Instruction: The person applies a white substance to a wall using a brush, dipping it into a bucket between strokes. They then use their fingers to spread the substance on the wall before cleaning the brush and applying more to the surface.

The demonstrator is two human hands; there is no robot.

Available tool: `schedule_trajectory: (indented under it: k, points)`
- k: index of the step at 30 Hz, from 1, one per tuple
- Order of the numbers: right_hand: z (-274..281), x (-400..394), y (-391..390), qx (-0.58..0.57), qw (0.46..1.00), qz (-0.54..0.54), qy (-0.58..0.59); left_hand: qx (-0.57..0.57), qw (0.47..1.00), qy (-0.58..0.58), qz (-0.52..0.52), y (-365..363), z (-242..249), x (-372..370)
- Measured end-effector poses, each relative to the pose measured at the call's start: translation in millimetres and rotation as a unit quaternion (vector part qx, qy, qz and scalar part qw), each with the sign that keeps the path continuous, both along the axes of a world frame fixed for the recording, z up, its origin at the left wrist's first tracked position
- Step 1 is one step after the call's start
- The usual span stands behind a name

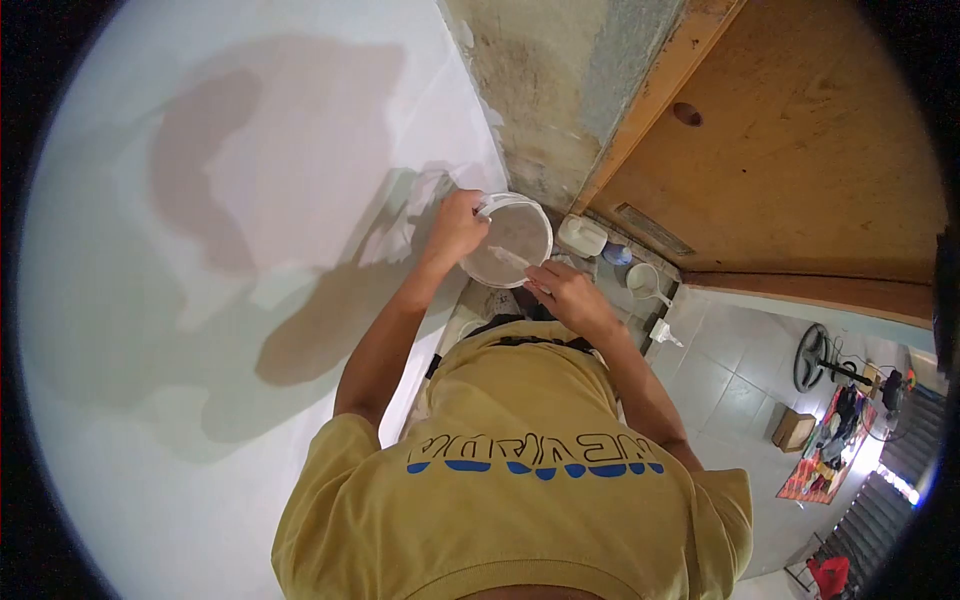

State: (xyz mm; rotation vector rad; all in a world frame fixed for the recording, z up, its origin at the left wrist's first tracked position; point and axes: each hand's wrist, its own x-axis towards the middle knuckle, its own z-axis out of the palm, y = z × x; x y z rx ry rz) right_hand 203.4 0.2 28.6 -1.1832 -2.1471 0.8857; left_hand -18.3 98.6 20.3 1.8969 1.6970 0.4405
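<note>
While the left hand (pixel 462 230) clamps the rim of a white bucket (pixel 550 236), the right hand (pixel 575 298) grips a slim pale tool (pixel 511 258), type unclear, angled into its opening. Hands apart. Bucket beside the white wall (pixel 330 180); white plastic jug (pixel 582 236), white dipper (pixel 643 281) to its right, near wooden door (pixel 790 150).
</note>
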Motion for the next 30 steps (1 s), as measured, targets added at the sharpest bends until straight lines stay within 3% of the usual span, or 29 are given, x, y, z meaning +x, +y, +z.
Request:
schedule_trajectory:
  k: [3,9,13,15,19,25,28,30]
  points:
    - [-9.4,4.3,-5.4,-0.001,0.998,0.058,-0.020,0.040,0.999,0.009,-0.023,2.1,-13.5,-10.7]
    - [-4.7,8.5,-10.6,0.031,0.987,0.148,-0.045,-0.021,1.000,-0.019,-0.007,9.3,-17.5,-28.1]
    - [1.9,7.6,-9.0,0.072,0.984,0.153,-0.048,-0.087,0.994,-0.034,-0.059,7.8,0.5,-29.5]
    - [-3.9,8.1,-6.6,0.055,0.989,0.116,-0.075,-0.138,0.984,-0.103,-0.043,2.5,12.2,-20.0]
    - [11.4,2.7,5.9,-0.013,0.991,0.077,-0.109,-0.092,0.988,-0.114,-0.048,-8.5,37.2,-1.0]
    - [-3.6,-28.6,38.1,0.069,0.991,0.029,-0.113,-0.109,0.990,-0.080,-0.027,-6.1,29.9,4.4]
    - [-33.4,-47.5,59.5,0.119,0.975,0.070,-0.176,-0.091,0.994,-0.062,-0.027,-6.0,23.1,5.6]
    - [-35.6,-61.0,68.2,0.016,0.955,0.097,-0.279,-0.097,0.993,-0.066,-0.011,-6.7,17.8,6.4]
